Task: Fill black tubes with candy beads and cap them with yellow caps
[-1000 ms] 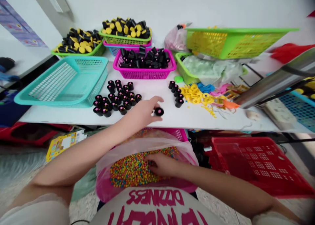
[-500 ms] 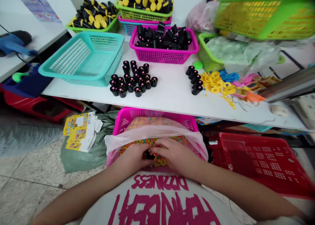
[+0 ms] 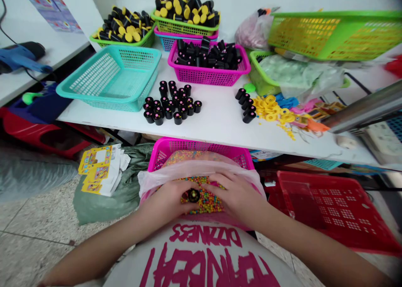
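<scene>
My left hand [image 3: 169, 200] is closed around a small black cylindrical container [image 3: 193, 195], its open end facing up and some beads visible inside. Under it lie many small multicoloured beads [image 3: 211, 202] in a pinkish clear plastic bag [image 3: 182, 167]. That bag lines a magenta basket [image 3: 153, 160] at my waist, below the table edge. To the right, my right hand [image 3: 238, 196] rests at the beads with its fingers apart and bent, holding nothing visible; some fingertips are hard to make out.
On the white table [image 3: 216, 115] stand a group of black containers [image 3: 172, 103] and a short row of more [image 3: 246, 105]. Behind are a turquoise basket [image 3: 106, 95] and a magenta basket of black pieces [image 3: 207, 74]. Yellow rings [image 3: 273, 109] lie right; a red crate [image 3: 339, 211] sits lower right.
The black container in my left hand has come up from the beads and now shows its open top. My right hand has moved slightly right, away from it. The view has shifted a little.
</scene>
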A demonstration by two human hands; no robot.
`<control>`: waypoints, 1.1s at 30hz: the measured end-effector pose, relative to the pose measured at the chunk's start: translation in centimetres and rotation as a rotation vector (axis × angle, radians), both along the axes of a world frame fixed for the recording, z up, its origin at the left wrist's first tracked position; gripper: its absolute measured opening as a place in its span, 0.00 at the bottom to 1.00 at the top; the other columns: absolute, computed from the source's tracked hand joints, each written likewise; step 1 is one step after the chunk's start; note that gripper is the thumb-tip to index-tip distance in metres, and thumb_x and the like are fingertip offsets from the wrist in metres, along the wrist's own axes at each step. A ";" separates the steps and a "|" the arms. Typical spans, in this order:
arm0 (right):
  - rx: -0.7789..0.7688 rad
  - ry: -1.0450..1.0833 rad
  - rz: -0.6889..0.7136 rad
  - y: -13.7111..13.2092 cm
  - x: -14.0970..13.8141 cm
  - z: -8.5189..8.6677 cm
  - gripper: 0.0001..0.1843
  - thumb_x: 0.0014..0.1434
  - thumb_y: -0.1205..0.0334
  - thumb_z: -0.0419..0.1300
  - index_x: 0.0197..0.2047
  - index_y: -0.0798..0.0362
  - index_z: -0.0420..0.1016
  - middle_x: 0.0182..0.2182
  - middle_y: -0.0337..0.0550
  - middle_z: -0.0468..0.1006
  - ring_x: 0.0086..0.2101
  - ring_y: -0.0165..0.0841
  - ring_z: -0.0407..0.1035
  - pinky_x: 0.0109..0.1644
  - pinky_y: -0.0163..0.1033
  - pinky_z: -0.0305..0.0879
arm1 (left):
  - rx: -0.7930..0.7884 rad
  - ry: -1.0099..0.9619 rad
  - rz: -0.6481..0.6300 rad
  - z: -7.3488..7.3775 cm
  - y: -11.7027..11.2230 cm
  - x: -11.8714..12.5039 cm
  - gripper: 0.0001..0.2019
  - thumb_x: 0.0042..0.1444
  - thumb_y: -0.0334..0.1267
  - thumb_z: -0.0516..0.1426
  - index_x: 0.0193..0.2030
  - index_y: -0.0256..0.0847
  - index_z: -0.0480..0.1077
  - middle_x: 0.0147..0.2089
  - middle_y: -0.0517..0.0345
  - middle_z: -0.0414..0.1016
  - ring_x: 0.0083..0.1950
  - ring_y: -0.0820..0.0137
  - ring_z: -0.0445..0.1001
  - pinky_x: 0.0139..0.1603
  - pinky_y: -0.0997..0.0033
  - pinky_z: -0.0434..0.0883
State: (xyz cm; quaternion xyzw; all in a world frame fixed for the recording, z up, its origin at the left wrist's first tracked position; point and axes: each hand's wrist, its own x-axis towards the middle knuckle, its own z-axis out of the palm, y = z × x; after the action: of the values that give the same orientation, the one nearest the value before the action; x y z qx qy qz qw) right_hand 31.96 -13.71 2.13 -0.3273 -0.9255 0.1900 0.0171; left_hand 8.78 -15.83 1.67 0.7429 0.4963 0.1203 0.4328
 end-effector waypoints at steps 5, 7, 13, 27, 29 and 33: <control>-0.106 -0.409 -0.135 0.5 1.6 -2.6 0.20 0.55 0.80 0.52 0.46 0.59 0.78 0.45 0.58 0.76 0.48 0.47 0.71 0.50 0.50 0.67 | 0.283 -0.077 0.182 3.8 3.7 -1.8 0.13 0.54 0.42 0.63 0.46 0.46 0.75 0.47 0.57 0.79 0.45 0.68 0.77 0.46 0.68 0.74; -0.152 -0.482 -0.163 0.5 1.3 -3.9 0.20 0.55 0.82 0.50 0.43 0.61 0.78 0.43 0.60 0.77 0.44 0.46 0.74 0.47 0.47 0.69 | 0.466 0.001 0.322 4.0 6.7 -2.5 0.14 0.53 0.43 0.63 0.47 0.43 0.75 0.46 0.54 0.78 0.43 0.66 0.77 0.47 0.65 0.74; -0.178 -0.423 -0.153 0.5 -1.1 -6.8 0.23 0.54 0.84 0.47 0.45 0.62 0.77 0.40 0.60 0.79 0.39 0.43 0.76 0.43 0.42 0.70 | 0.572 0.239 0.457 0.9 14.9 -3.1 0.19 0.53 0.37 0.63 0.52 0.36 0.72 0.44 0.49 0.79 0.39 0.65 0.77 0.47 0.61 0.74; -0.335 -0.136 0.028 1.8 -2.8 -9.3 0.17 0.48 0.72 0.59 0.44 0.61 0.76 0.41 0.54 0.77 0.36 0.38 0.74 0.37 0.36 0.68 | 0.695 0.040 0.079 3.7 15.8 7.1 0.14 0.62 0.39 0.54 0.54 0.41 0.67 0.53 0.49 0.72 0.46 0.65 0.76 0.51 0.63 0.72; -0.357 -0.123 0.021 2.0 -2.7 -9.3 0.18 0.47 0.72 0.60 0.44 0.61 0.75 0.41 0.54 0.77 0.36 0.38 0.73 0.36 0.36 0.68 | 0.578 -0.075 -0.039 2.0 17.8 11.6 0.22 0.61 0.40 0.56 0.61 0.42 0.61 0.57 0.47 0.70 0.48 0.64 0.75 0.51 0.63 0.72; -0.383 -0.122 -0.013 2.2 -2.8 -9.3 0.18 0.48 0.71 0.59 0.45 0.59 0.76 0.42 0.53 0.78 0.35 0.38 0.73 0.35 0.35 0.66 | 0.461 -0.162 0.129 -1.3 21.8 18.6 0.43 0.54 0.41 0.62 0.69 0.33 0.40 0.56 0.34 0.71 0.51 0.55 0.74 0.52 0.57 0.70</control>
State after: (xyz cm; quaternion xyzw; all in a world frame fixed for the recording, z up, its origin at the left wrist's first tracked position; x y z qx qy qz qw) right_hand 29.13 -11.53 -7.12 -0.3417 -0.8695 0.3423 -0.1003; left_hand 27.37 6.00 0.42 0.7768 0.4659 0.3168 0.2815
